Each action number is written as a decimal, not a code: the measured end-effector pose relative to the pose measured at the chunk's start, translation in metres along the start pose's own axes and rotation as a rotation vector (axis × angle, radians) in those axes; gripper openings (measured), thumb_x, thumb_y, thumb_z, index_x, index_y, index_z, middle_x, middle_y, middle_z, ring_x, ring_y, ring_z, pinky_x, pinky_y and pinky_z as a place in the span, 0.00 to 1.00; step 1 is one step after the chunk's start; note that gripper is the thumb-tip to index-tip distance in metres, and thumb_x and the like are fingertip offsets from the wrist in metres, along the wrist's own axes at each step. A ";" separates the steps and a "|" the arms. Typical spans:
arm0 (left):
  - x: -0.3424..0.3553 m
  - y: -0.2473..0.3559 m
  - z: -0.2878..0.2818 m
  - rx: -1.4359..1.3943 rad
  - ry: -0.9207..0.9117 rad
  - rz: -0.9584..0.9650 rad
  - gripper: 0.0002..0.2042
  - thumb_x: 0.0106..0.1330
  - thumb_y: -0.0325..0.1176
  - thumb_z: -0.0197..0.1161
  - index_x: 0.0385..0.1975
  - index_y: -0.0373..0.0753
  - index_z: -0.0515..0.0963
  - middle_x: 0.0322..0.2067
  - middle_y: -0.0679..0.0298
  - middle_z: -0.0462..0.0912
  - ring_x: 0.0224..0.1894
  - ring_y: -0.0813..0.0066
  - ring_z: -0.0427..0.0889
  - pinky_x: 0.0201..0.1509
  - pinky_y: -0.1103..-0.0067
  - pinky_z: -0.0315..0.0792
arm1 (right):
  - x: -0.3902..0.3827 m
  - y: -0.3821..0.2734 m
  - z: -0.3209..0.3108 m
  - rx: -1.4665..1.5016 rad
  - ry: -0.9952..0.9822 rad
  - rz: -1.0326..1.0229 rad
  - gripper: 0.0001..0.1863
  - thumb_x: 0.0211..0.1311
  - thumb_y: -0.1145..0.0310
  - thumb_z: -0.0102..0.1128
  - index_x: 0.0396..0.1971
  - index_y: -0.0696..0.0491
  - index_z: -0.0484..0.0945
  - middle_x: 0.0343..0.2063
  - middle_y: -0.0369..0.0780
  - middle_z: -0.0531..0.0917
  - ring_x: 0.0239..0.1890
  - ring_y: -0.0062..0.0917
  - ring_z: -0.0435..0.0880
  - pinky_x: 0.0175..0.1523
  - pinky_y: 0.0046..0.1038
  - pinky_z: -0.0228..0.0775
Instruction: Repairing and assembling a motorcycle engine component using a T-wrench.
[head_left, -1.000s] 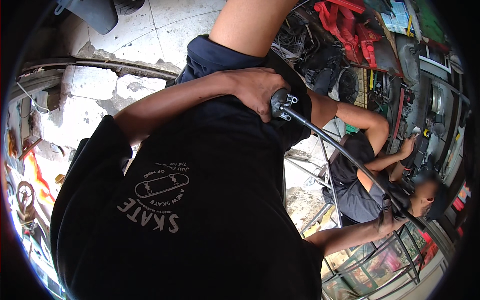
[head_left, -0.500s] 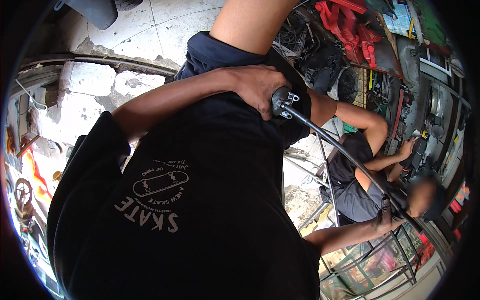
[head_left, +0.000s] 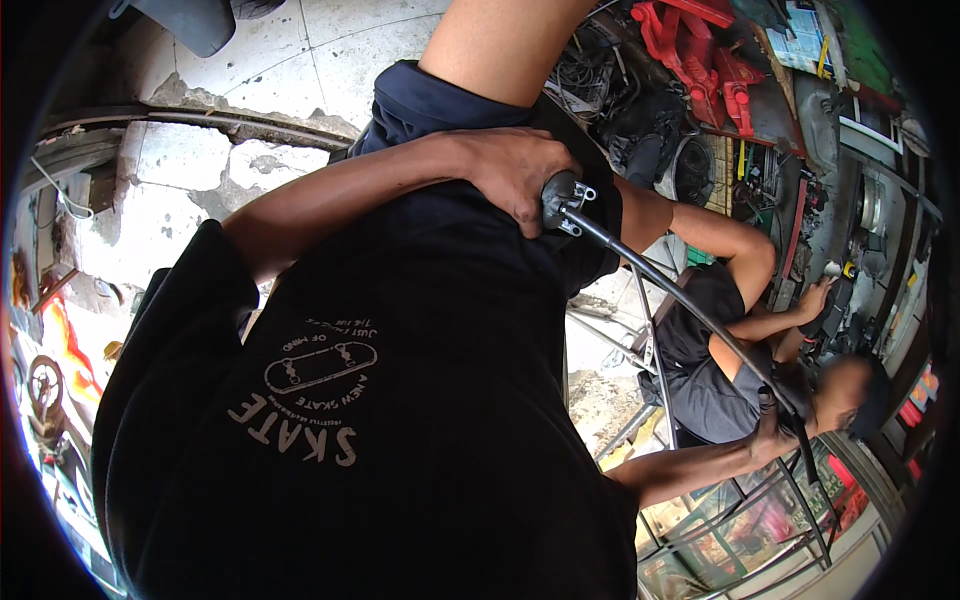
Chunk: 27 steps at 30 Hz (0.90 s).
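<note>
My left hand (head_left: 515, 180) rests against my dark shorts, closed on a black fitting (head_left: 560, 205) with small silver brackets. A long black metal rod (head_left: 670, 292) runs from that fitting down to the right. My right hand (head_left: 770, 428), its fingers darkened with grime, is closed on the rod's far part, where the rod angles downward; some of those fingers are hidden behind it. The rod crosses in front of a seated person in dark clothes (head_left: 700, 385).
Cracked white floor tiles (head_left: 260, 60) lie at the upper left, with a grey bucket (head_left: 200, 22). Red metal parts (head_left: 690, 70), cables and tools crowd the upper right. A metal frame (head_left: 650, 320) stands beside the seated person, whose hands work among the clutter at right.
The rod's far part has swung downward and now makes a sharper angle near my right hand. My left hand and the fitting have barely moved.
</note>
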<state>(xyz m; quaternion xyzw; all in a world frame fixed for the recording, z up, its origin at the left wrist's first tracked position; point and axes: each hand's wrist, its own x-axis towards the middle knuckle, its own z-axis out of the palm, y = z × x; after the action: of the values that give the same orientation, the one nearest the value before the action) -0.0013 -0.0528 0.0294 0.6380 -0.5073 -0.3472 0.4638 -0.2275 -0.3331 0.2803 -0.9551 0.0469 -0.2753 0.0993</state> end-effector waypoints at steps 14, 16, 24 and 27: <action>-0.002 0.005 0.006 0.130 0.086 0.011 0.15 0.34 0.30 0.65 0.25 0.34 0.74 0.21 0.55 0.79 0.30 0.58 0.80 0.35 0.69 0.72 | 0.016 -0.022 -0.008 0.354 -0.221 0.548 0.22 0.48 0.78 0.64 0.45 0.62 0.71 0.37 0.38 0.77 0.41 0.21 0.73 0.52 0.22 0.60; -0.001 0.005 0.006 0.123 0.084 -0.018 0.16 0.34 0.30 0.66 0.26 0.35 0.74 0.22 0.55 0.79 0.32 0.58 0.79 0.37 0.68 0.72 | 0.019 -0.037 0.001 0.177 -0.236 0.568 0.26 0.52 0.77 0.60 0.53 0.60 0.65 0.43 0.40 0.74 0.45 0.21 0.71 0.53 0.24 0.60; -0.003 0.008 0.001 0.081 0.024 -0.031 0.16 0.35 0.32 0.67 0.27 0.35 0.76 0.23 0.55 0.80 0.32 0.59 0.80 0.38 0.69 0.72 | 0.010 -0.003 -0.070 0.346 -0.275 0.455 0.22 0.55 0.76 0.50 0.52 0.64 0.67 0.49 0.48 0.74 0.51 0.34 0.73 0.57 0.33 0.64; -0.002 0.009 0.001 0.081 0.024 -0.031 0.15 0.36 0.33 0.68 0.26 0.34 0.77 0.23 0.54 0.80 0.33 0.59 0.81 0.39 0.70 0.72 | 0.002 -0.003 -0.073 0.205 -0.346 0.303 0.16 0.55 0.81 0.52 0.45 0.65 0.72 0.47 0.49 0.76 0.49 0.33 0.75 0.54 0.31 0.68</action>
<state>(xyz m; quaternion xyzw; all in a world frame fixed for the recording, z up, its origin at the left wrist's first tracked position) -0.0060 -0.0519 0.0375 0.6682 -0.5053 -0.3258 0.4383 -0.2647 -0.3424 0.3426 -0.9550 0.1436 -0.0931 0.2421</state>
